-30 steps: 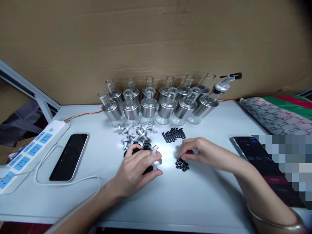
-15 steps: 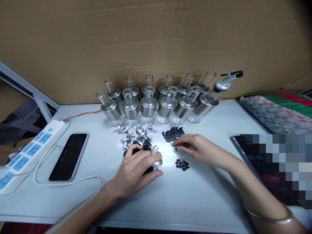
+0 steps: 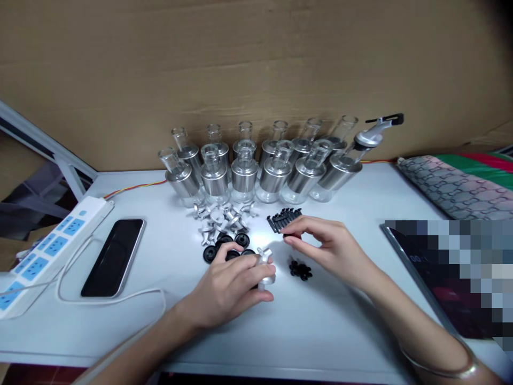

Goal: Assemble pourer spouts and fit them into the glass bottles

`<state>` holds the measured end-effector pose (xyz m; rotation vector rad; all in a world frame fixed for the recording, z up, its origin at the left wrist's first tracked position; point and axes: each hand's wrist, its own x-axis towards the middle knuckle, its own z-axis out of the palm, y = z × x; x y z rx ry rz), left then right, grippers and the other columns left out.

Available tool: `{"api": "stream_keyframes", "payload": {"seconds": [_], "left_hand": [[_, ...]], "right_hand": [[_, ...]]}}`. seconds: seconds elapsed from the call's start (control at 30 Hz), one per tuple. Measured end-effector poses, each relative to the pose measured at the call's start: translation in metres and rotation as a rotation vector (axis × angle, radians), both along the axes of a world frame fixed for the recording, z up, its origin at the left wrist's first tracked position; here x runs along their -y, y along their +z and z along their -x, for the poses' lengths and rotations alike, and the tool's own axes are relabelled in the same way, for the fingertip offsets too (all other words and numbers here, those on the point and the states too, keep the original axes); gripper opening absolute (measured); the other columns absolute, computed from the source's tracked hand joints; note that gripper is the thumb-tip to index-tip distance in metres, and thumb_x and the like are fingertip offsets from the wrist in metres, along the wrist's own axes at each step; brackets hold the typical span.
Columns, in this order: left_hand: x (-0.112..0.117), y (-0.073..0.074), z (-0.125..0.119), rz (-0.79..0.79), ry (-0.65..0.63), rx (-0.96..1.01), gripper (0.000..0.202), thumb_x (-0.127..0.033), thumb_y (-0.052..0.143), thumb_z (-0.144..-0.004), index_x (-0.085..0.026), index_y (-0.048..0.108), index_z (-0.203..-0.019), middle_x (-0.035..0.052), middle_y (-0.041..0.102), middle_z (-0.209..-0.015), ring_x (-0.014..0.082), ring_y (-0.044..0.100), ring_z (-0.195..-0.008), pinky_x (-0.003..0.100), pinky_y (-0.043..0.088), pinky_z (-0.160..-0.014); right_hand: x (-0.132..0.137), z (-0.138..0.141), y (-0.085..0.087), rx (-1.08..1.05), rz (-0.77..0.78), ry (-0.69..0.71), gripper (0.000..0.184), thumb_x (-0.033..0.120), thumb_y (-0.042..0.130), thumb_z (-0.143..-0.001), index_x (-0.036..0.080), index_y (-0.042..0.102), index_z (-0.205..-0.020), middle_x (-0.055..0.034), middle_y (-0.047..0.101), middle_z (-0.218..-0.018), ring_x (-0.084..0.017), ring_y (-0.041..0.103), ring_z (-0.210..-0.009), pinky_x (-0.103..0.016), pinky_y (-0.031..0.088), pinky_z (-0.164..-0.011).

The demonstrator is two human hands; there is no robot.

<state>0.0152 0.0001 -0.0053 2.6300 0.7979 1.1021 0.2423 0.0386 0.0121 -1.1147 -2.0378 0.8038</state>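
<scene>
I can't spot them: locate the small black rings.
Head view, centre: the rings lie piled on the table between the left hand and the right hand.

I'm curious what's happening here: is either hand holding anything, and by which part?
The left hand grips a silver spout around its base, nozzle poking out. The right hand seems to pinch a black stick between its fingertips.

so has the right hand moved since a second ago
Yes. The right hand has shifted away from the black rings, toward the bottles; its fingertips now reach the black pins. The left hand holds a silver spout.
</scene>
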Motion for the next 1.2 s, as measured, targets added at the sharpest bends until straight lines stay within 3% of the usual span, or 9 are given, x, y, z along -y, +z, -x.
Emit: {"api": "stream_keyframes", "payload": {"seconds": [0.17, 0.37, 0.63, 0.87, 1.0, 1.2], "left_hand": [[-0.001, -0.001, 0.002, 0.031, -0.014, -0.004, 0.028, -0.038, 0.037, -0.101, -0.017, 0.045, -0.117, 0.0081, 0.073, -0.096, 0.0137, 0.067, -0.078, 0.034, 0.039, -0.090], [-0.001, -0.003, 0.001, 0.015, -0.017, -0.027, 0.033, -0.042, 0.033, -0.101, -0.016, 0.047, -0.115, 0.0058, 0.072, -0.090, 0.0134, 0.068, -0.079, 0.034, 0.040, -0.090], [0.000, -0.004, 0.001, 0.020, -0.043, -0.035, 0.036, -0.042, 0.035, -0.100, -0.016, 0.045, -0.122, 0.0059, 0.071, -0.089, 0.0151, 0.065, -0.074, 0.037, 0.044, -0.089], [0.000, -0.001, -0.001, -0.022, -0.035, -0.039, 0.033, -0.040, 0.030, -0.101, -0.015, 0.048, -0.113, 0.0053, 0.070, -0.086, 0.0132, 0.064, -0.071, 0.034, 0.043, -0.087], [0.000, -0.001, -0.002, -0.032, -0.029, -0.043, 0.032, -0.040, 0.029, -0.102, -0.015, 0.046, -0.112, 0.0045, 0.070, -0.084, 0.0130, 0.063, -0.072, 0.033, 0.042, -0.087], [0.000, -0.002, -0.001, -0.073, -0.018, -0.032, 0.030, -0.039, 0.028, -0.102, -0.016, 0.045, -0.111, 0.0039, 0.068, -0.087, 0.0125, 0.063, -0.075, 0.032, 0.041, -0.088]], "right_hand": [[0.008, 0.009, -0.002, -0.120, 0.007, 0.009, 0.016, 0.024, 0.058, -0.089, 0.021, 0.072, -0.093, -0.0066, 0.070, -0.087, -0.018, 0.066, -0.077, -0.029, 0.052, -0.065], [0.016, 0.015, -0.001, -0.379, 0.140, -0.043, 0.010, 0.029, 0.074, -0.077, 0.020, 0.069, -0.075, -0.0035, 0.072, -0.075, -0.017, 0.067, -0.072, -0.027, 0.054, -0.065], [0.017, 0.017, -0.001, -0.367, 0.090, 0.015, 0.010, 0.031, 0.073, -0.078, 0.021, 0.073, -0.076, -0.0043, 0.073, -0.073, -0.018, 0.068, -0.069, -0.030, 0.054, -0.063], [0.018, 0.017, 0.000, -0.365, 0.054, 0.045, 0.002, 0.024, 0.072, -0.080, 0.023, 0.073, -0.080, -0.0036, 0.074, -0.078, -0.017, 0.068, -0.072, -0.030, 0.055, -0.066], [0.020, 0.016, 0.002, -0.363, 0.056, 0.061, 0.007, 0.018, 0.071, -0.080, 0.024, 0.074, -0.084, -0.0032, 0.074, -0.081, -0.017, 0.069, -0.075, -0.029, 0.055, -0.067], [0.017, 0.012, 0.005, -0.416, 0.259, 0.104, 0.017, 0.029, 0.058, -0.091, 0.029, 0.074, -0.097, -0.0013, 0.074, -0.088, -0.016, 0.069, -0.081, -0.028, 0.056, -0.074]]}}
